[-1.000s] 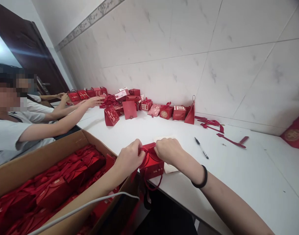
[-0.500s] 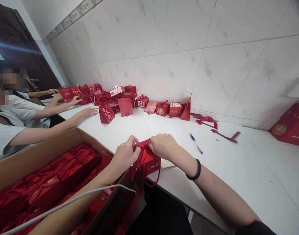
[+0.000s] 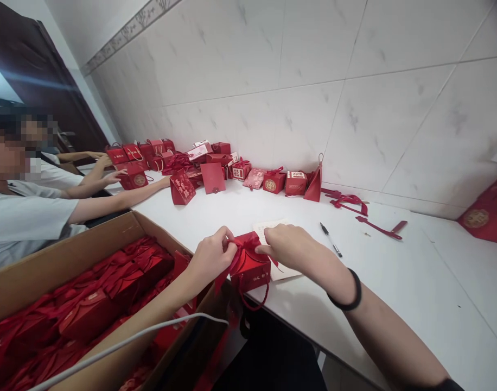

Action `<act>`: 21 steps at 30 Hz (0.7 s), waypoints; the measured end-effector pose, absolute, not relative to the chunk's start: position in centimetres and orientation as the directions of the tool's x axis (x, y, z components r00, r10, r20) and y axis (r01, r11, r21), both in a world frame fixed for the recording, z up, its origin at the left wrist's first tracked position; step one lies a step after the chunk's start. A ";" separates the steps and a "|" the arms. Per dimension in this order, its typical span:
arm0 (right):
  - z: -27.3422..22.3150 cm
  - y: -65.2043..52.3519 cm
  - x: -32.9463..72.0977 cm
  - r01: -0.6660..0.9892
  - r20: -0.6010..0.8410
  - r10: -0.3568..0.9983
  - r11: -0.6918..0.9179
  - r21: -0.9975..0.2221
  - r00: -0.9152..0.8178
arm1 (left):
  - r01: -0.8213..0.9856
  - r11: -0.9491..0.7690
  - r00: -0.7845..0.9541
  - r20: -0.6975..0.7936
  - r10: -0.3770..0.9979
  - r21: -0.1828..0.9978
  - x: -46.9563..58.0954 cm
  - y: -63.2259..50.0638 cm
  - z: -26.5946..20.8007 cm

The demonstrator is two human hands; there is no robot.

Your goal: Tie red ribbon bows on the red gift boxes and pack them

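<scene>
A small red gift box with a twisted cord handle sits at the table's near edge, its top tied with a dark red ribbon in a bow. My left hand pinches the ribbon on the left side of the bow. On the right side, my right hand has its fingers curled and its thumb against the bow, closed on the ribbon there. A ribbon end hangs just below that hand. Partly under the box and my right hand lies a cream sheet of paper.
An open carton full of red ribboned boxes stands at left, a white cable crossing before it. Red boxes line the wall. A pen and ribbon pieces lie at right. Co-workers' arms reach in from the left.
My right hand has shifted slightly right and its thumb now shows at the bow; a ribbon end hangs below it. A co-worker's arm at left reaches further along the table. The view has turned slightly.
</scene>
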State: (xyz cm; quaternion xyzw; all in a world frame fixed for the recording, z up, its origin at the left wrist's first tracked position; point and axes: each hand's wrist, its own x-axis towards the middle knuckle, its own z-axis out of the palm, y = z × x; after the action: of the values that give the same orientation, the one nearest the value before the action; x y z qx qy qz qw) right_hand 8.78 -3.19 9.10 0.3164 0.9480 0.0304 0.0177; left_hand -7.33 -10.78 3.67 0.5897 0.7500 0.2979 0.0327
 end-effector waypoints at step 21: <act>8.6 -5.0 8.0 0.427 0.198 0.417 0.904 0.006 -0.887 | 0.810 0.142 -0.323 0.230 0.918 0.569 -7.8 -10.9 3.7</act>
State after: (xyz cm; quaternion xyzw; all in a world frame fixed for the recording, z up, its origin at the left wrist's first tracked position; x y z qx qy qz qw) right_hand 7.96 -5.04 8.63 0.2171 0.9710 0.0249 -0.0965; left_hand -7.84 -10.88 3.71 0.5754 0.7507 0.3129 0.0865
